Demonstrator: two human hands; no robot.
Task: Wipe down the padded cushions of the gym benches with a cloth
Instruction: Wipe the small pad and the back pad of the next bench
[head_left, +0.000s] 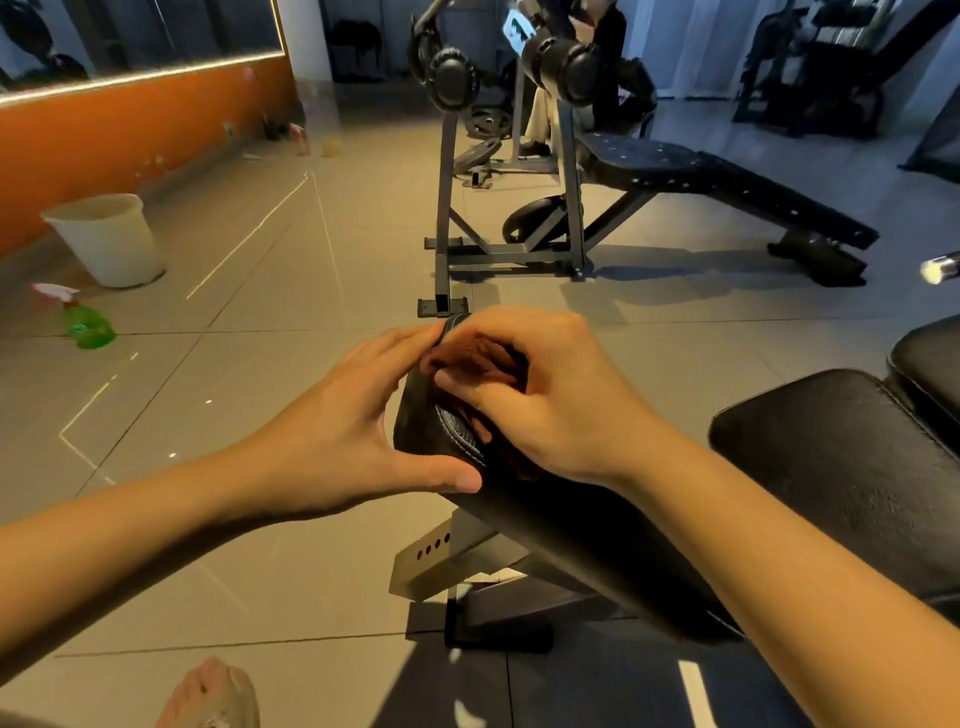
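At the far left an orange wall (104, 150) runs under a lit mirror edge. A white bucket (106, 241) stands upright on the tiled floor (249, 291) near it. Just in front of the bucket a green spray bottle (88, 322) with a pale trigger head lies on the tiles, blurred. At the bottom edge a bare foot (208, 693) shows.

Moving toward the middle, the left hand (343, 421) takes hold of the near end of a long black cushion (561, 525). Its thumb (452, 475) lies against the lower edge and its fingers curl up around the top corner, so the end of the pad sits clasped between them. White stitching shows on the end face between the two hands.

The cloth (470, 358), rust-brown and bunched, sits on the top corner of that same end, touching the left fingertips. The right hand (561, 400) curls over it from the right, fingers bent down, clutching the cloth and pressing it onto the padding. The cushion slopes away down to the right beneath the right forearm, and a grey steel frame (447, 558) with a row of holes carries it from below.

Beyond the hands stands a rack with black rollers, and a second workout bench (727, 187) slants down to the right behind it. At the right edge another black pad (841, 467) lies just beside the forearm.
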